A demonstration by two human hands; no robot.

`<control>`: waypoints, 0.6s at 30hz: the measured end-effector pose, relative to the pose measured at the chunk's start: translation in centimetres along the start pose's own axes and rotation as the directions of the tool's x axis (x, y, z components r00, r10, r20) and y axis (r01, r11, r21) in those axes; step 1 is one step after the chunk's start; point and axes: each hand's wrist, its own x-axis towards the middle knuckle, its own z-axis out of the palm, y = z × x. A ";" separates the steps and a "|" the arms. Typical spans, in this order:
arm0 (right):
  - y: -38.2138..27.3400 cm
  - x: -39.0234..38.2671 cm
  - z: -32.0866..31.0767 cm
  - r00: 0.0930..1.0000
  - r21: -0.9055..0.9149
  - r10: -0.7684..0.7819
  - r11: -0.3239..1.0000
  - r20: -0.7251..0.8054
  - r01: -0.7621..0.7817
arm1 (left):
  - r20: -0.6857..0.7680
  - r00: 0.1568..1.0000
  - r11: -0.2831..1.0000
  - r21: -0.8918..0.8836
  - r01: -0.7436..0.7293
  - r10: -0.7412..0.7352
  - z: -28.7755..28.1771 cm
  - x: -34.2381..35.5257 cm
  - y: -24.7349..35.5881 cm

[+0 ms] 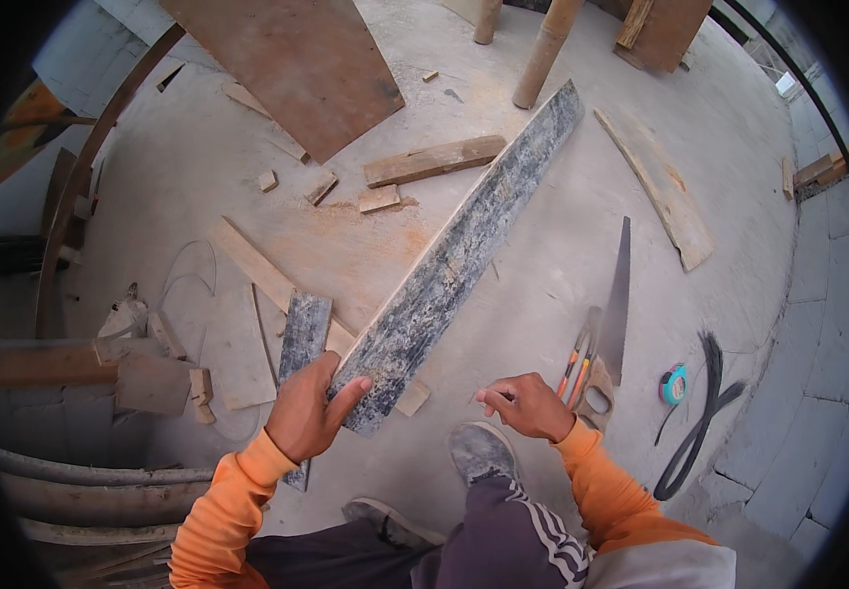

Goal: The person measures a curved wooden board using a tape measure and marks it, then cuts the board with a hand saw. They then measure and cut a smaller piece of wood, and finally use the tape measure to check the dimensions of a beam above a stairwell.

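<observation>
My left hand (311, 402) grips the lower end of a long board (454, 255) with a mottled dark grey face, angled up to the right. A shorter dark board (304, 324) lies behind that hand. My right hand (527, 404) is closed at mid-air right of the board, thumb and finger pinched on something too small to make out. Near it lie a handsaw (619, 294) and a tool with orange handles (572, 373), perhaps pliers. A teal tape measure (673, 384) and a bundle of black strips (707, 412) are farther right.
Wood offcuts (378, 196), planks (655, 191) and a brown panel (297, 69) lie on the concrete floor (522, 177). Round posts (532, 74) stand at the top. A block wall (817, 344) runs along the right; curved timbers (100, 496) are at lower left, near my shoes (478, 452).
</observation>
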 end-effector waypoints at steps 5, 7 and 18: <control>0.6 1.4 -3.0 0.886 -0.162 -0.242 0.968 -0.395 0.192 | -0.137 0.989 0.949 0.300 0.093 -0.054 -3.4 -8.5 0.4; -0.3 3.1 -4.2 0.832 -0.051 -0.216 0.974 -0.512 0.221 | -0.200 0.979 0.908 0.400 0.128 -0.050 -4.3 -11.8 -0.3; -8.4 10.3 -6.8 0.568 -0.354 -0.738 0.674 -0.363 0.649 | -0.290 0.957 0.721 0.664 0.198 0.005 -3.5 -19.4 -0.9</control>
